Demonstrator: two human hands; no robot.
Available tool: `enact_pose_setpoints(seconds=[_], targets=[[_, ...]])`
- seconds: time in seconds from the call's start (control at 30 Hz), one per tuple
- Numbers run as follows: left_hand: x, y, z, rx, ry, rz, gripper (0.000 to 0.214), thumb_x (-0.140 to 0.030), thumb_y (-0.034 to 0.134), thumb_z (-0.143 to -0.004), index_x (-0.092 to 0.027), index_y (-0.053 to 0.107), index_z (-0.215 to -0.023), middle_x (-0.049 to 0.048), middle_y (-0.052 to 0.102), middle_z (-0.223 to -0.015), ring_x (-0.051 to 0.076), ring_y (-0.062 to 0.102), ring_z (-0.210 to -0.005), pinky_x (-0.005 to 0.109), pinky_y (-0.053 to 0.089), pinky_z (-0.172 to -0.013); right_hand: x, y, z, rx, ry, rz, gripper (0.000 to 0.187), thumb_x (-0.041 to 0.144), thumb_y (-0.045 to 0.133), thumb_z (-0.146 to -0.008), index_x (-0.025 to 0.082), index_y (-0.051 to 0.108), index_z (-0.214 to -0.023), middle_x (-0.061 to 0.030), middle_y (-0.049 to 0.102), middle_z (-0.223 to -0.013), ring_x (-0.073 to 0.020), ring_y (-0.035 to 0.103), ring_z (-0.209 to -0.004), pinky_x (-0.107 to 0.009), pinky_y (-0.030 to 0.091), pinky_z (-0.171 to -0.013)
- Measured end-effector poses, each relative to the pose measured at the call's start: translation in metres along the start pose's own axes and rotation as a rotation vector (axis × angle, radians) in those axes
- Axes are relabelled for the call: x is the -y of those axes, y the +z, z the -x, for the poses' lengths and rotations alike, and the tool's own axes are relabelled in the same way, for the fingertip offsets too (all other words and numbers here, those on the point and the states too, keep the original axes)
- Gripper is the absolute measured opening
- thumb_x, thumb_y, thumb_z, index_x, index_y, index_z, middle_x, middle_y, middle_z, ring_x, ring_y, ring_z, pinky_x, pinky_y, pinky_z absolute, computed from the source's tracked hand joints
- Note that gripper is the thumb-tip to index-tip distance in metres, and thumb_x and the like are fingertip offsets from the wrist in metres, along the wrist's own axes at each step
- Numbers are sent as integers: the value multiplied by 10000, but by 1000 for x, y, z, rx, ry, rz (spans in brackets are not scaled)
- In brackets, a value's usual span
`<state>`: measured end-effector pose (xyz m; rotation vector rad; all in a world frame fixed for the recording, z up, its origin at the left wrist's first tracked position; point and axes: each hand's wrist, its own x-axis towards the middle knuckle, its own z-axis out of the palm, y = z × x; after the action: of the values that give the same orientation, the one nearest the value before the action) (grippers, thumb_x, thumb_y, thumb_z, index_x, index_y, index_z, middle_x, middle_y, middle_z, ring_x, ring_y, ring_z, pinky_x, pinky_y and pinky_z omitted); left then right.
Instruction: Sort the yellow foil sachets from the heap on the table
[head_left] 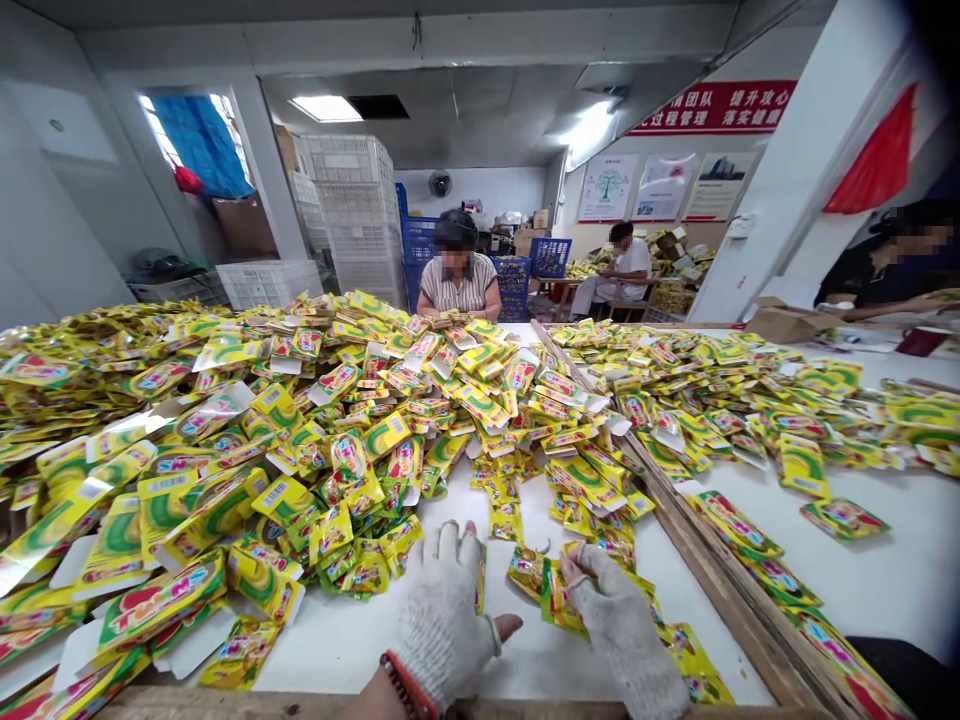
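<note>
My left hand (442, 615), in a white knit glove with bare fingertips, is spread palm down over the white table, its thumb apart. Part of a yellow packet shows beside its fingers. My right hand (630, 625), gloved the same way, pinches a small yellow-green sachet (559, 600) between thumb and fingers. Just left of that one lies another sachet (526, 570). More sachets (694, 665) lie right of and partly under my right hand. Ahead of my left hand is a heap of sachets (367, 570), with flat yellow cartons (169, 600) piled to its left, some with open flaps.
A wooden strip (697, 540) divides the table (885, 580) on my right, with more cartons (802, 465) beyond it. Across the heap sits a person (459, 275); others work farther back and at right. White crates (352, 210) stand stacked behind.
</note>
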<state>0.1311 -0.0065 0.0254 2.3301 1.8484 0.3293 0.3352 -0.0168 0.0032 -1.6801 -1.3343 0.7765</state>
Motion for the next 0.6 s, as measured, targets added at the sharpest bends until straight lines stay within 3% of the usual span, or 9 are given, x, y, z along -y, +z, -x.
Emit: enact_pose_setpoints(seconds=[0.07, 0.13, 0.27, 0.43, 0.6], targets=[[0, -3, -1, 58, -125, -82, 838, -530, 752, -648, -121, 512, -1339, 215, 530, -1286, 414, 496, -1144, 536, 373, -960, 8, 5, 0, 15, -28, -6, 253, 464, 502, -834, 241, 585, -748, -48, 696, -789, -226, 648, -743, -308, 515, -704], [3, -2, -1, 111, -182, -121, 602, -374, 690, -701, -131, 571, -1240, 183, 564, -1221, 374, 535, -1084, 486, 405, -908, 15, 12, -1, 2, -42, -21, 261, 469, 503, -844, 231, 600, -797, -52, 694, -807, -220, 646, -734, -307, 516, -704], [12, 4, 8, 137, -144, -66, 425, -165, 611, -639, -184, 600, -1063, 101, 587, -1141, 287, 554, -1012, 391, 422, -863, 24, 26, -4, -85, -96, -79, 318, 507, 515, -850, 207, 621, -843, -72, 697, -837, -232, 641, -766, -327, 516, -739], [18, 13, 16, 80, -127, 23, 472, -195, 599, -676, -169, 576, -1147, 117, 576, -1172, 287, 544, -1073, 382, 406, -926, 29, 38, -8, -115, -160, -144, 327, 510, 539, -845, 200, 628, -794, -52, 684, -766, -207, 621, -689, -303, 518, -671], [18, 10, 17, 80, -105, 114, 324, -224, 612, -646, -187, 609, -968, 113, 597, -1082, 290, 576, -977, 386, 443, -849, 29, 39, -5, -102, -169, -145, 328, 508, 536, -861, 202, 621, -780, -51, 678, -750, -200, 624, -673, -284, 522, -647]])
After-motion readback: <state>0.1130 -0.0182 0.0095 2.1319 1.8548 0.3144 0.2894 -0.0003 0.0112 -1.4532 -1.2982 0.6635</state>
